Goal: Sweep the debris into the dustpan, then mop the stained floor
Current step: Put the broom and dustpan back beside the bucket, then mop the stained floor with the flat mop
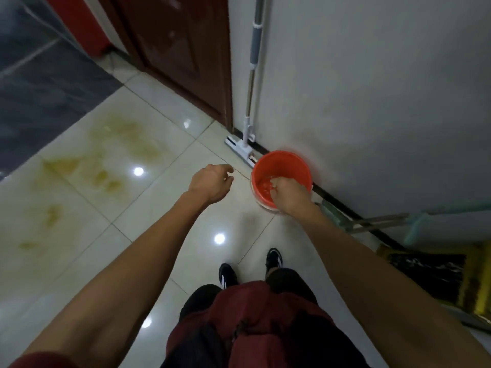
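Note:
My right hand [291, 193] reaches into a red bucket [281, 166] that stands on the floor by the white wall; its fingers are curled at the near rim and seem to grip it. The bucket's far edge is blurred. My left hand [211, 184] hovers left of the bucket, fingers loosely curled, holding nothing. A white flat mop [240, 146] leans on the wall corner just behind the bucket, its long handle [252, 75] rising up. Yellow-brown stains [106, 160] spread over the glossy pale tiles on the left.
A broom with yellow and black bristles [430, 272] and a green dustpan [415, 227] lean against the wall at the right. A dark brown door [180, 49] is ahead. Dark grey flooring [39, 88] borders the tiles at far left. My feet [227, 274] stand below.

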The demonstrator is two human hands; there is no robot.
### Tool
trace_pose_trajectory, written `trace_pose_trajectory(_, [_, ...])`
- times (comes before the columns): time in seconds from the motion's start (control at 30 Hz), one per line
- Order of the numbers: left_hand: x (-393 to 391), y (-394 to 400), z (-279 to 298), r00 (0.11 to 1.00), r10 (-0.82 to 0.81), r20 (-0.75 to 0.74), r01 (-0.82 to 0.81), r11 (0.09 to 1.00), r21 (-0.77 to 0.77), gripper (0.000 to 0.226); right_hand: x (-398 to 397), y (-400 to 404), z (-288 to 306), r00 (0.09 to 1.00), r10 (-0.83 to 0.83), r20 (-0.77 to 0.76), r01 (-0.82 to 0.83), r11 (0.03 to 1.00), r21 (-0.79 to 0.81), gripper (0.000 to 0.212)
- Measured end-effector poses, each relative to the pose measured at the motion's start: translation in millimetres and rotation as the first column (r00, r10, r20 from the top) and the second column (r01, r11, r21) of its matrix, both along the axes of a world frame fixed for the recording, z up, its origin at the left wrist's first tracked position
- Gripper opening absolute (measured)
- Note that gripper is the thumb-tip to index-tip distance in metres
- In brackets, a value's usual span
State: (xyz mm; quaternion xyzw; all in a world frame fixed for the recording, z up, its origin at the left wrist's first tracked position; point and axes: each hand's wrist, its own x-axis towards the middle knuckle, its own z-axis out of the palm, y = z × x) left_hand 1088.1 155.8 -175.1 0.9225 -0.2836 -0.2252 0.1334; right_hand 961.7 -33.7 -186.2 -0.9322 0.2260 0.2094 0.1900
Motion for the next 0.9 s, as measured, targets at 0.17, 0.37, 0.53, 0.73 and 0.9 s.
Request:
trace_pose_trajectory(0.17, [49.7, 23.0, 3.9, 0.991, 0.131, -0.007, -0.131, 0.991, -0.027, 0.034, 67.4, 7.4, 17.2, 0.996, 0.092, 0.022, -0.091, 0.996, -0.018, 0.033])
trace_pose_trajectory(0.37, [115.4, -0.1, 5.6, 0.971, 0.233, -0.061, -0.237, 0.968, -0.079, 0.032, 144.1, -19.0, 8.3, 0.993, 0.068, 0.093, -0.069, 0.998, 0.008, 0.030])
trace_pose_trajectory(0.53, [167.2, -35.1, 6.3, 0.945, 0.297, -0.139, -0.314, 0.941, -0.126, 0.030, 195.2, -54.9, 10.6, 0.994, 0.015, 0.107, -0.021, 0.998, 0.055, 0.031])
trace_pose_trajectory(0.73, [219.0, -80.0, 9.3, 0.944, 0.279, -0.177, -0.308, 0.938, -0.162, 0.031, 235.5, -101.1, 24.0, 0.981, -0.105, 0.161, 0.084, 0.988, 0.132, 0.039])
trace_pose_trajectory(0.9, [275.4, -117.6, 3.9, 0.959, 0.219, -0.182, -0.255, 0.946, -0.200, 0.029, 280.6, -130.7, 23.3, 0.951, -0.269, 0.153, 0.225, 0.940, 0.255, 0.041])
